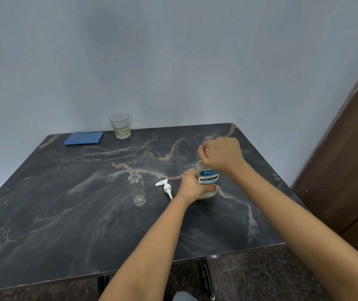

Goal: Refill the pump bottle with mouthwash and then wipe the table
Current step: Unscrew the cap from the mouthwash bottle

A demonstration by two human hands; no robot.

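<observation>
Far to the left of the mouthwash bottle [209, 180] and well behind it, a folded blue cloth [84, 138] lies flat at the back edge of the dark marbled table [65, 224], by the wall. A clear drinking glass [120, 126] stands upright just right of that cloth, also well left of the mouthwash bottle and behind it.

Closer in, the clear pump bottle [137, 189] stands upright to the left of the mouthwash bottle, a little nearer to me, its neck open with nothing screwed on. The white pump head [165, 187] lies on its side on the table between the two bottles, tube pointing toward me, apart from the pump bottle and just beside my left wrist.

My left hand [193, 186] wraps the lower body of the mouthwash bottle from its left side, my thumb curled across the front under the blue label and the other fingers hidden behind. The bottle stands upright on the table, right of centre, with pale liquid showing at its base.

My right hand [221, 155] sits on top of the mouthwash bottle, fingers clenched into a fist around its top. The cap is hidden under that fist, so I cannot tell whether it is on or off.

Far right of the bottle, beyond the table edge, is a brown door [347, 170].
</observation>
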